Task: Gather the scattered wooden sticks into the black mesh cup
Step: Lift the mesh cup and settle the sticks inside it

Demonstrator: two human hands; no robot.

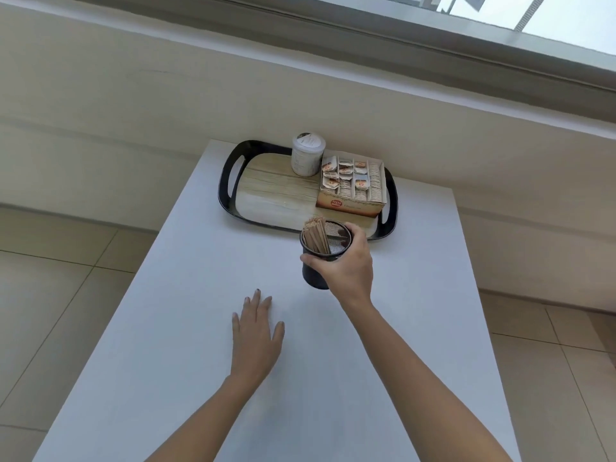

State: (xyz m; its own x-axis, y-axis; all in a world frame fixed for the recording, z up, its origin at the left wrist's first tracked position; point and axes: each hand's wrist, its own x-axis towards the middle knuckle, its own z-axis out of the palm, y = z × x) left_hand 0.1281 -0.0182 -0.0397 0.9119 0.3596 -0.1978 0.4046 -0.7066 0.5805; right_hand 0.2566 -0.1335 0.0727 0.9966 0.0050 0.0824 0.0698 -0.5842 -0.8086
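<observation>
A white table fills most of the view, its far end set against a pale wall below a window. At that far end lies a black-rimmed tray with a wood-grain floor and cut-out handles at both ends. On the tray's right half sits an open cardboard box of tea bags, its rows divided into narrow compartments, and just behind the box's left corner stands a white lidded canister.

The black mesh cup stands upright on the table just in front of the tray's near edge (its rim overlaps the tray's edge from this angle). The right hand grips it from the right side, thumb across the near wall and fingers curled around the far side, one fingertip showing through the mesh. The wooden sticks are bundled inside the cup, leaning against its left wall, their ends rising above the rim.

The left hand lies flat and open on the table, palm down, fingers spread, holding nothing, well short of the cup.
</observation>
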